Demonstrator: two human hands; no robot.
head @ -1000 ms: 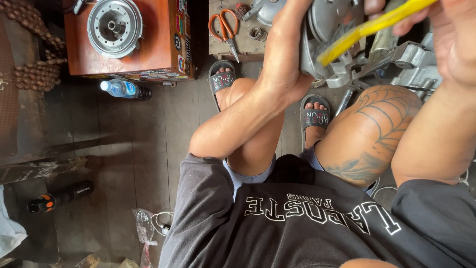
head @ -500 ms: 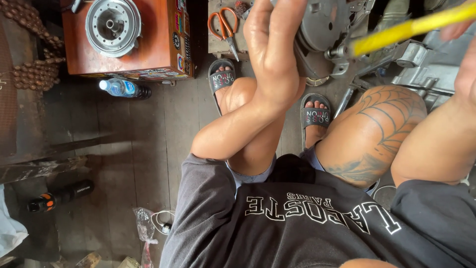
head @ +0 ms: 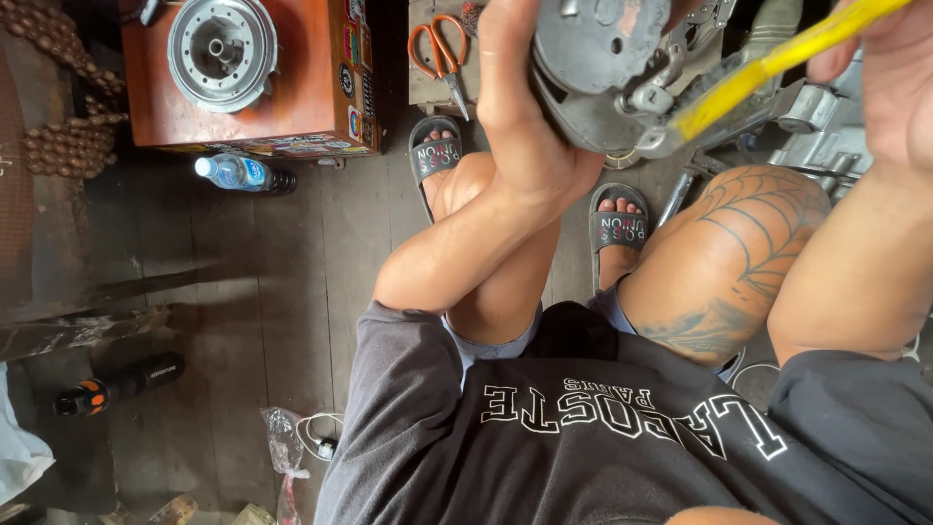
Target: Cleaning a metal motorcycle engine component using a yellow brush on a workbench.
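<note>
Nearest the camera is the person's dark grey printed shirt (head: 622, 437), with two bare knees above it, the one at 3 o'clock tattooed with a web pattern (head: 739, 243). From the knees the forearms rise toward 12 o'clock. The left hand (head: 530, 117) wraps its fingers up the side of a round grey metal engine part (head: 603, 68), gripping it firmly. The right hand (head: 894, 78) at 2 o'clock holds a yellow-handled tool (head: 777, 63) laid across that part; how its fingers close on the handle I cannot tell. Below, two feet in black slide sandals (head: 617, 228) rest on the dark wooden floor (head: 292, 292). Farther off, at 10 o'clock, a clear plastic water bottle (head: 243, 175) lies beside an orange-brown wooden box (head: 292, 107) bearing a silver ribbed wheel hub (head: 222, 51). Orange-handled scissors (head: 442, 53) lie at 12 o'clock.
</note>
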